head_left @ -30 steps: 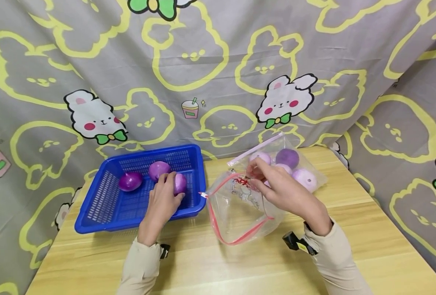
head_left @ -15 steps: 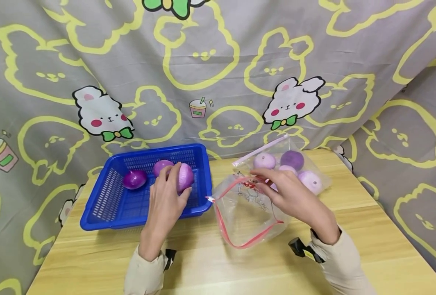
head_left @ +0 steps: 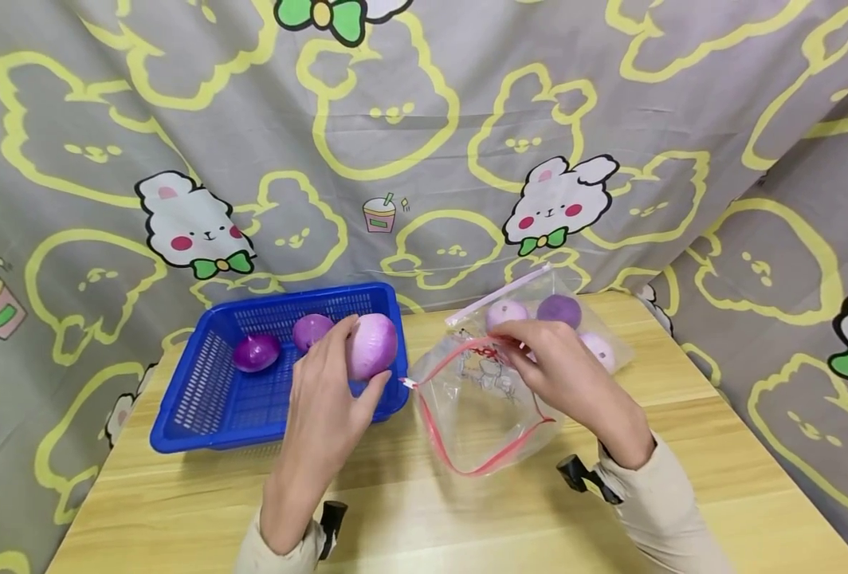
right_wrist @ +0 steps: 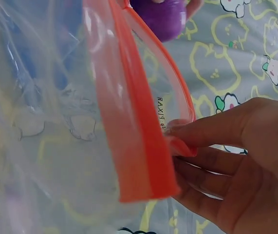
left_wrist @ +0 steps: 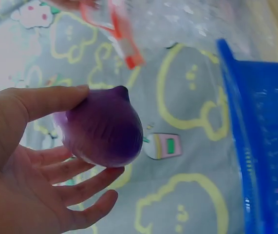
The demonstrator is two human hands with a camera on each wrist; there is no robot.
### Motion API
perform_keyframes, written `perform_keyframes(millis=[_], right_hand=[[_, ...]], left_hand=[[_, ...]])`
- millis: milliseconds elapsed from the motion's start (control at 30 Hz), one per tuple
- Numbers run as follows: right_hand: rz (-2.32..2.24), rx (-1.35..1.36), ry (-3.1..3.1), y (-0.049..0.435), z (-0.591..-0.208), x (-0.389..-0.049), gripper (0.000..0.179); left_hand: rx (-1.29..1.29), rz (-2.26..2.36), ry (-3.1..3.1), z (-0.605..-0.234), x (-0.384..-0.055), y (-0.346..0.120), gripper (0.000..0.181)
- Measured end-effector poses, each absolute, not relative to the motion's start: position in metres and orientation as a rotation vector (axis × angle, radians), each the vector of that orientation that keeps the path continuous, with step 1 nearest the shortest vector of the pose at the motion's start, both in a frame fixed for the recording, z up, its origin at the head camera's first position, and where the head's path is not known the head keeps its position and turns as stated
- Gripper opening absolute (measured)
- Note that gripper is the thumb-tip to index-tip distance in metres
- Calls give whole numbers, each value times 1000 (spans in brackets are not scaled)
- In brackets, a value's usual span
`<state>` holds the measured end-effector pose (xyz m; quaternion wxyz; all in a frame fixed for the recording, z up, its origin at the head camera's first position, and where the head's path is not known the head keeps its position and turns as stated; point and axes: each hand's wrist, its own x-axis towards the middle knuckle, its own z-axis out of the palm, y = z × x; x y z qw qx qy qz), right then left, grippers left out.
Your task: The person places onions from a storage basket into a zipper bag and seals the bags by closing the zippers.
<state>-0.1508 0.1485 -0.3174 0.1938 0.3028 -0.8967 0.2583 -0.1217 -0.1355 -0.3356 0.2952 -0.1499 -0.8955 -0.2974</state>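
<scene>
- A grey curtain (head_left: 431, 135) with yellow outlines hangs behind the basket (head_left: 266, 402) and reaches well past it on both sides.
- The wood-grain tabletop (head_left: 460, 526) lies under the basket and extends to its right.
- The basket itself is blue and perforated; its raised walls presumably stop round things from rolling away.
- The red-rimmed bag (head_left: 481, 406), clear and soft, is just right of the basket, mouth spread wide. Its white slider (head_left: 410, 383) is by the basket's right wall; whether they touch, I cannot tell.
- The lilac-strip bag (head_left: 614, 339) lies farther right of the basket, with at least 3 bagged onions (head_left: 559, 310) showing in it, probably so they stay together.
- The right hand (head_left: 571, 363), to the basket's right, pinches the red rim between thumb and fingers; I judge this grip props the limp mouth apart.
- The left hand (head_left: 327, 395), at the basket's right end, is curved partway closed round the held onion (head_left: 372, 347). Thumb and fingertips take opposite sides, which suits a smooth, round thing.
- That onion is raised above the basket's floor, near its right wall.
- 2 loose onions (head_left: 257, 352) sit inside the basket, toward its back.
</scene>
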Motion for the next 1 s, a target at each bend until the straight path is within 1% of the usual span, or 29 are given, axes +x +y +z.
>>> perform_keyframes(millis=[133,333,467,700,867,1000], right_hand=[[707,823,-2495,146,-315,-151,13],[641,770,-2465,142,-312,-150,15],[608,779,-2411,141,-311,-148,14],[650,795,-2344,141,-309,-142,16],[760,818,-2324,142,-309,-138,17],[812,835,-2302,142,-309,-137,19]], left_hand=[[-488,-810,-2341,-328,-109,-131,69],[-748,-915,-2306,-318,-94,-121,61],[-876,-911,-2307,-317,-88,-112,61],[-1070,-681,-2356,-336,-87,-85,63],[-1111,-519,-2422,-353,-87,-69,57],[-1106,-415,-2474,-359,-85,-65,51]])
